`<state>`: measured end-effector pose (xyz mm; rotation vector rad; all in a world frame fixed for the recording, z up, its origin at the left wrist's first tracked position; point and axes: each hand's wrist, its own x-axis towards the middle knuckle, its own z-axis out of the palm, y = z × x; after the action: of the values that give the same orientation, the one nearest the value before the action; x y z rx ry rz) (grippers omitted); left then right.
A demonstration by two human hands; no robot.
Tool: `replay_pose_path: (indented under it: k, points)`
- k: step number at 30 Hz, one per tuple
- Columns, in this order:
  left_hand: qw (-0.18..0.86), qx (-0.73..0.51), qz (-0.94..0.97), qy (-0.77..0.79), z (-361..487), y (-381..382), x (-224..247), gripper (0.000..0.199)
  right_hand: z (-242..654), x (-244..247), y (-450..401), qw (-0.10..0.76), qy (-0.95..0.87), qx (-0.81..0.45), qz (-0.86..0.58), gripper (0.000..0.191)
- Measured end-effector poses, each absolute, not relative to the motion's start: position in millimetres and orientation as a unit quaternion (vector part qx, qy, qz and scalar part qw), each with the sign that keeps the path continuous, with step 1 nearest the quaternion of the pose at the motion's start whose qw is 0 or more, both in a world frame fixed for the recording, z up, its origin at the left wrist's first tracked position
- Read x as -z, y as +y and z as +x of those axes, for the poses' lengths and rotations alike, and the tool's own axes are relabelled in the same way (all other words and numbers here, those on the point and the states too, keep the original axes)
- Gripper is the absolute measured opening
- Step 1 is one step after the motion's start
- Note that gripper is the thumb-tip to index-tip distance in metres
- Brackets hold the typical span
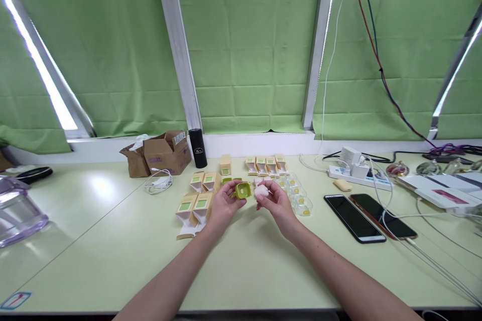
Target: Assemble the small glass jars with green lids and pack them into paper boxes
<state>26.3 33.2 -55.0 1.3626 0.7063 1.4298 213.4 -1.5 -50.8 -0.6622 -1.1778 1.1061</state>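
Near the middle of the table, my left hand (225, 202) holds a small green cup-shaped piece (243, 190) with its hollow side facing me. Just to its right, my right hand (277, 205) grips a small white rounded piece (261, 191) between thumb and fingers. The two pieces are close together but apart. Left of my left hand stand open cream boxes (202, 203) with green windows. Clear plastic trays (302, 204) with yellow spots lie right of my right hand. Behind my hands is a row of similar small boxes (266, 164), and another green piece (226, 180) is partly hidden.
A cardboard box (167, 153), black cylinder (198, 148) and coiled white cable (158, 182) are at the back left. Two phones (354, 218), a power strip (359, 177) and loose cables lie right. A clear purplish container (18, 213) stands far left.
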Motion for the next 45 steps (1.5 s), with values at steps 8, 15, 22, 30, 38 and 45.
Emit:
replay_pose_path:
  k: [8,15,22,30,38,45]
  points:
    - [0.489,-0.568,0.571,0.336,27,36,59,0.059,214,55,8,0.619,-0.482,-0.523,-0.334,0.045]
    - [0.418,-0.553,0.628,0.354,28,29,58,0.052,218,57,15,0.624,-0.429,-0.567,-0.325,0.052]
    - [0.362,-0.537,0.659,0.381,30,25,57,0.049,216,59,15,0.623,-0.478,-0.507,-0.355,0.047]
    - [0.353,-0.547,0.661,0.373,31,25,58,0.050,218,59,15,0.606,-0.536,-0.447,-0.381,0.038]
    - [0.339,-0.543,0.674,0.369,30,22,58,0.048,217,63,17,0.594,-0.546,-0.448,-0.385,0.042]
    - [0.314,-0.527,0.691,0.381,31,19,54,0.049,217,65,17,0.595,-0.555,-0.439,-0.382,0.037]
